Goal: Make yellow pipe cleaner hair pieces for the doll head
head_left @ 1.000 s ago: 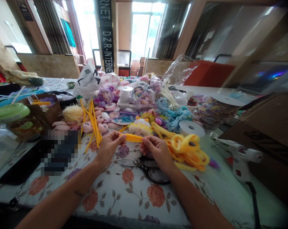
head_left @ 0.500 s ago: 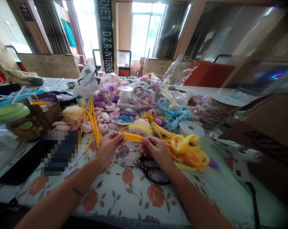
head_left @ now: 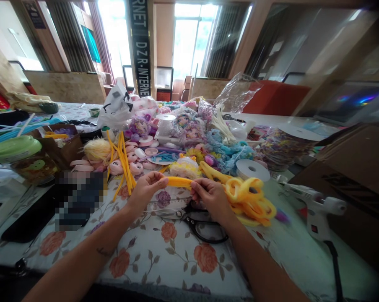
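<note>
Between my two hands a short yellow strip [head_left: 179,181] is stretched level above the flowered tablecloth; it looks soft, like chenille. Its left end is pinched by the thumb and fingers of my left hand [head_left: 148,186]. My right hand [head_left: 210,193] pinches the other end. Black-handled scissors [head_left: 205,228] lie on the cloth below, partly covered by my right hand. Just beyond the strip sits a small doll head with pale curly yellow hair [head_left: 185,167]. Right of my right hand is a looped heap of thick yellow cord [head_left: 250,201].
Orange-yellow pipe cleaners [head_left: 124,161] and doll heads [head_left: 136,168] lie at left centre. A white ribbon spool [head_left: 253,170], a glue gun [head_left: 318,205] and a cardboard box [head_left: 356,180] are to the right. A black case [head_left: 29,220] and a green-lidded jar [head_left: 15,147] stand left.
Both hands have shifted slightly right with the yellow strip. More of it shows between them, and my left thumb now lies further along it.
</note>
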Demonstrator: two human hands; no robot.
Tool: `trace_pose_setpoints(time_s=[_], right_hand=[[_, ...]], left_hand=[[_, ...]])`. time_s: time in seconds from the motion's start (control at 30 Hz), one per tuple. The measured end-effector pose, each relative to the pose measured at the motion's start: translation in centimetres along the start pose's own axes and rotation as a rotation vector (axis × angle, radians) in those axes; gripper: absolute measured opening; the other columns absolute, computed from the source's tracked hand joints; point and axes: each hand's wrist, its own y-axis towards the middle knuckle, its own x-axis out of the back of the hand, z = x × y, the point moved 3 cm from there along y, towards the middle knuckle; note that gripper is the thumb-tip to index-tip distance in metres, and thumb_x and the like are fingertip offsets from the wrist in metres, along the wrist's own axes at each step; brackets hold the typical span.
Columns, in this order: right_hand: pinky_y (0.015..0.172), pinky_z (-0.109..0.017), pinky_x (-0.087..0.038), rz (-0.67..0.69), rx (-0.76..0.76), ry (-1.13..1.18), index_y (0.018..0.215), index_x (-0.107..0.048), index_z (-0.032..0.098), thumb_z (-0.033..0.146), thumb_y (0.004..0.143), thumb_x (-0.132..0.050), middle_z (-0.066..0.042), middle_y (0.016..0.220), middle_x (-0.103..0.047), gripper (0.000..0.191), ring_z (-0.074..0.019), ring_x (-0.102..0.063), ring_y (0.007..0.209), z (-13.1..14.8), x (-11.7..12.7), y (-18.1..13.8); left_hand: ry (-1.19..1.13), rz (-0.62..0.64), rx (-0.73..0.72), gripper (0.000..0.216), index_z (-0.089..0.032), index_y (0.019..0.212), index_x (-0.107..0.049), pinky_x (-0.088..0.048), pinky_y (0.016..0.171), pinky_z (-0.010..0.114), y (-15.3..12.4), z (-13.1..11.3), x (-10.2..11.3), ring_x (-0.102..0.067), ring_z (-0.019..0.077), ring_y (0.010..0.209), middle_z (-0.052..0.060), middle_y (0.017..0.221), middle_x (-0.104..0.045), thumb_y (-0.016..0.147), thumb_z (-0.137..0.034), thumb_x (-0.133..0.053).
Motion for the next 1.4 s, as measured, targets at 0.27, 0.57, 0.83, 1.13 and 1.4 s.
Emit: trace_pose_setpoints(time_s=[0.27,0.57,0.83,1.13,1.4], right_hand=[[0.051,-0.023,-0.039,0.245,0.229,-0.346,0.076,-0.065,0.018,0.031,0.088,-0.051,0.001,0.055,-0.055,0.022,-0.0122,-0.052,0.050,0.9,-1.2,-0.9],[0.050,-0.023,-0.045,0.351,-0.038,0.009,0.076,-0.062,0.016,0.049,0.084,-0.055,0.000,0.061,-0.060,0.034,-0.0123,-0.056,0.052,0.5,-1.2,-0.6],[0.049,-0.019,-0.046,0.481,-0.308,0.190,0.074,-0.061,0.014,0.051,0.076,-0.066,-0.001,0.064,-0.063,0.037,-0.0083,-0.057,0.052,0.4,-1.1,-1.0],[0.052,-0.019,-0.049,0.489,-0.270,0.267,0.076,-0.066,0.012,0.047,0.076,-0.068,-0.002,0.066,-0.066,0.035,-0.0089,-0.059,0.055,0.1,-1.6,-1.0],[0.051,-0.019,-0.049,0.504,-0.361,0.327,0.072,-0.068,0.012,0.044,0.070,-0.075,-0.002,0.064,-0.067,0.033,-0.0081,-0.059,0.052,-0.3,-1.7,-1.2]], left_hand=[[0.723,0.376,-0.291,0.026,-0.019,0.098,-0.063,-0.043,0.069,0.026,-1.2,-0.8,-1.5,-0.058,0.0158,0.076,0.002,0.087,-0.067,0.088,-0.040,-0.050],[0.966,0.427,-0.347,0.031,-0.019,0.073,-0.048,-0.032,0.056,0.024,-1.5,-0.3,-1.9,-0.046,0.0124,0.060,-0.003,0.064,-0.048,0.095,-0.039,-0.037],[1.161,0.470,-0.517,0.026,-0.019,0.081,-0.054,-0.035,0.059,0.025,-1.9,-0.4,-1.9,-0.056,0.0165,0.069,0.002,0.075,-0.061,0.095,-0.034,-0.038],[1.065,0.415,-0.629,0.032,-0.019,0.084,-0.062,-0.037,0.061,0.024,-2.1,-1.1,-2.1,-0.056,0.0144,0.069,0.003,0.075,-0.061,0.095,-0.033,-0.037],[1.022,0.433,-0.682,0.034,-0.018,0.078,-0.066,-0.036,0.062,0.024,-2.1,-1.1,-2.0,-0.056,0.0142,0.069,0.005,0.074,-0.062,0.095,-0.031,-0.040]])
